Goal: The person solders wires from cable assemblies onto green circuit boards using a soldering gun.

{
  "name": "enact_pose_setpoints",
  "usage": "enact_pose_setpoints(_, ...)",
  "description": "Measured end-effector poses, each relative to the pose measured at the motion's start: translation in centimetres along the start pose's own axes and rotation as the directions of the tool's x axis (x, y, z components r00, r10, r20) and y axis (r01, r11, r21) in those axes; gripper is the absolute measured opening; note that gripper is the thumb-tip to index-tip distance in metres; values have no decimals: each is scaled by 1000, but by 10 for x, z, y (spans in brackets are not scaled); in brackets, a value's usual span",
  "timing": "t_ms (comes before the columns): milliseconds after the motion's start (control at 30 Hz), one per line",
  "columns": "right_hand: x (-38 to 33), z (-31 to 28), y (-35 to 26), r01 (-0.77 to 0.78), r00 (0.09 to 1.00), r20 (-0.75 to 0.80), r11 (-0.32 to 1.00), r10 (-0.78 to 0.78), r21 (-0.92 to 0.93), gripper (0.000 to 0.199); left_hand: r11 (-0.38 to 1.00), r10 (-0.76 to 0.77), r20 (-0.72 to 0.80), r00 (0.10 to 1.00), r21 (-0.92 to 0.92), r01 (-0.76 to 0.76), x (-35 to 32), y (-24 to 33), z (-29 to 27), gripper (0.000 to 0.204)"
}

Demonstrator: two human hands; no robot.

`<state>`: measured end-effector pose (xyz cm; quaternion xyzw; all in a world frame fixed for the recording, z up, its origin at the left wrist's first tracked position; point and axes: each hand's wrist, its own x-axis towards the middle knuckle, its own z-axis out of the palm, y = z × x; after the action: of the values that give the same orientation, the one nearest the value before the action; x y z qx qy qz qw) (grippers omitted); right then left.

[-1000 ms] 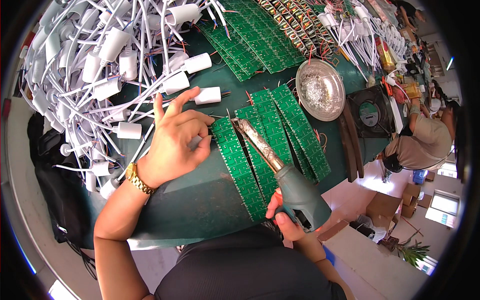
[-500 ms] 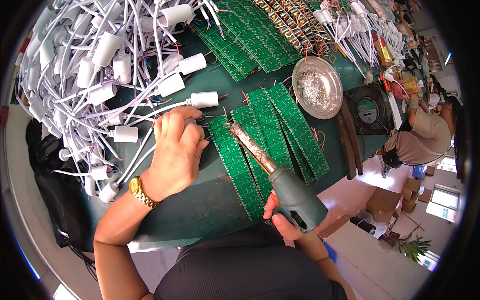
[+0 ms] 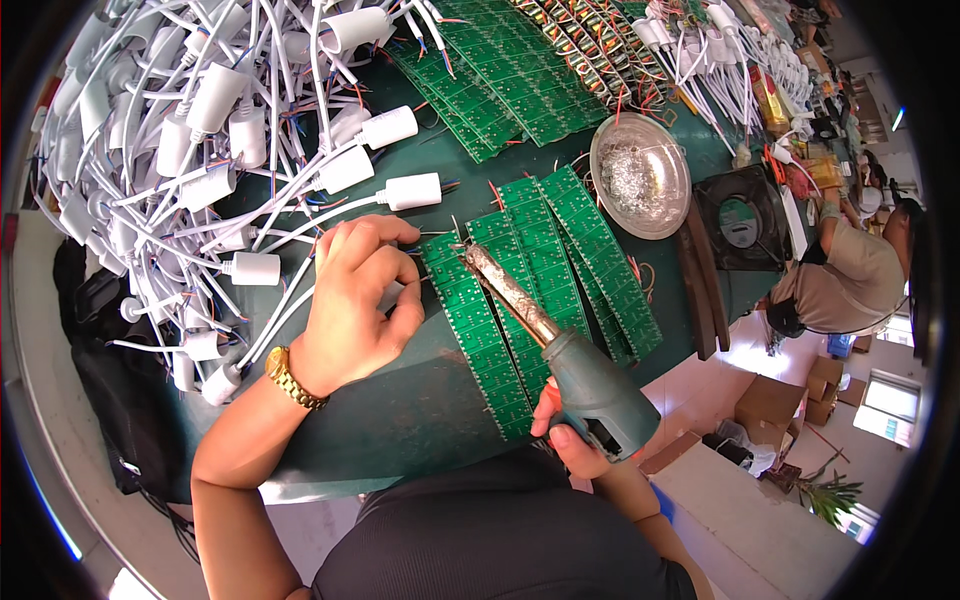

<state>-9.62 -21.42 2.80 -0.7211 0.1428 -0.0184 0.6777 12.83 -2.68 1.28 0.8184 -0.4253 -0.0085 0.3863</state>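
My right hand [image 3: 572,440] grips a soldering iron [image 3: 595,385] by its dark green body, a finger on the red trigger. The iron's worn metal tip lies over the top end of the leftmost green circuit board strip [image 3: 475,330]. My left hand [image 3: 365,290], with a gold watch at the wrist, is closed beside that end. A thin wire [image 3: 437,233] runs from its fingertips to the board's corner; the exact grip is partly hidden. More board strips [image 3: 590,250] lie to the right, side by side. A white cable with a lamp holder [image 3: 412,191] lies just beyond my left hand.
White lamp holders with cables [image 3: 215,100] are heaped at left. Larger circuit boards [image 3: 500,70] lie at the back. A metal dish [image 3: 640,175] holding silvery material, dark bars [image 3: 703,290] and a black fan [image 3: 740,222] stand at right. Another person [image 3: 850,265] works farther right.
My left hand's index finger and thumb have shifted, showing a gap between them. The iron stays at the board's end. The whole view has moved slightly.
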Motion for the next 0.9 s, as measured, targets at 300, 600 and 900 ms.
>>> enact_pose_setpoints(300,-2,-10,2,112,978,187,987,-89,-113,47,999,23,-13,1000,36,-22,8,-2,2,17)
enact_pose_setpoints(600,-2,-3,-4,69,989,150,917,-10,-393,19,999,32,-5,999,30,-32,9,-5,0,18)
enact_pose_setpoints(900,5,3,-9,89,992,117,948,-55,-305,26,999,37,-13,999,40,-37,9,-6,4,19)
